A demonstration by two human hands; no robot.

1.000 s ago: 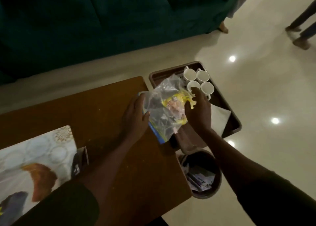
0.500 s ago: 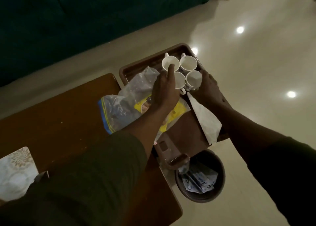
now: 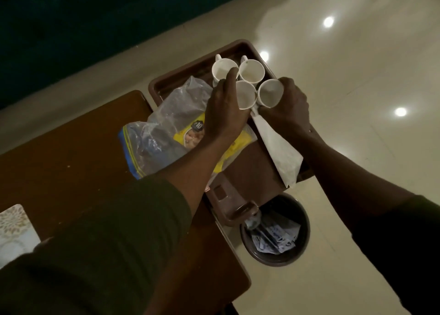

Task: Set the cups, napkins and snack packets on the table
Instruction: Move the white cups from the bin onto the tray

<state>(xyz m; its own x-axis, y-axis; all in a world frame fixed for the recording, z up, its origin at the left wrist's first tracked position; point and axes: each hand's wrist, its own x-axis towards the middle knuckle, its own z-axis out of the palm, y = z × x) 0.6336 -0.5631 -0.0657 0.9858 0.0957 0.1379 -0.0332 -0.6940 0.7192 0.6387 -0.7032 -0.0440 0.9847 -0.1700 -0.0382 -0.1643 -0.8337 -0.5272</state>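
Several white cups stand together on a brown tray (image 3: 183, 81). My left hand (image 3: 223, 109) grips the near-left cup (image 3: 245, 95), with a finger stretched up against the far-left cup (image 3: 222, 70). My right hand (image 3: 288, 105) is closed around the near-right cup (image 3: 270, 93), which tilts toward me. The far-right cup (image 3: 252, 70) stands untouched. A white napkin (image 3: 278, 148) hangs over the tray's right side under my right wrist. A clear plastic bag (image 3: 162, 136) with a yellow snack packet (image 3: 190, 136) inside lies across the tray's left rim and the wooden table (image 3: 71, 152).
A round brown waste bin (image 3: 276, 233) with paper scraps stands on the pale tiled floor below the tray. A patterned mat (image 3: 14, 231) lies at the table's left edge. A dark sofa fills the upper left.
Both hands let go of the plastic bag, which now lies on the table edge and tray. They reached to the cups and closed on two of them. The near-right cup has tilted.
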